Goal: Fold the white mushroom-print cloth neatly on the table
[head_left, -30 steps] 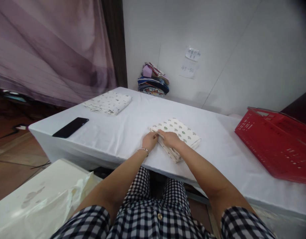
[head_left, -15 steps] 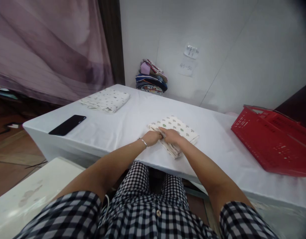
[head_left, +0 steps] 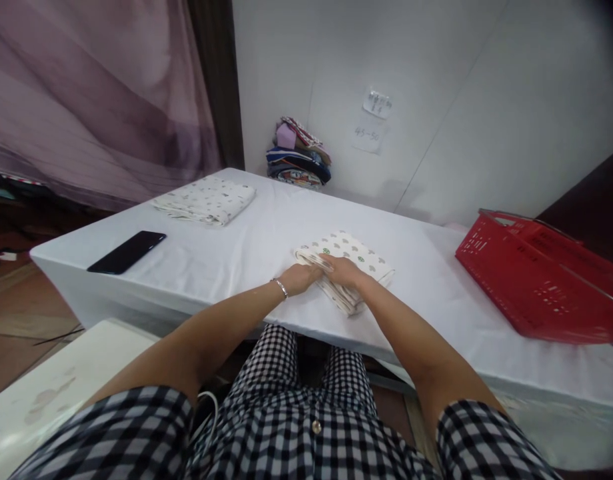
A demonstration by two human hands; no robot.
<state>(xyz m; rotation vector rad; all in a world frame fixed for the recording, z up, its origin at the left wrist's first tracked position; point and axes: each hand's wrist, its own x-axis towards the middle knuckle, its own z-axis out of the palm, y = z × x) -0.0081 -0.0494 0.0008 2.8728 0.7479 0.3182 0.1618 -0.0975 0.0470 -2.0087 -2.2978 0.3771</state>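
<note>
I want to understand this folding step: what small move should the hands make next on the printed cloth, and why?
Probably a press and smoothing stroke along the near edge. The folded printed cloth already lies compact on the white table, and both the left hand and right hand rest on its near left corner, where the layers look slightly uneven.

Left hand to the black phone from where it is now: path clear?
Probably yes. The left hand rests at the folded cloth; only bare tablecloth lies between it and the black phone, though it looks a long stretch sideways.
</note>
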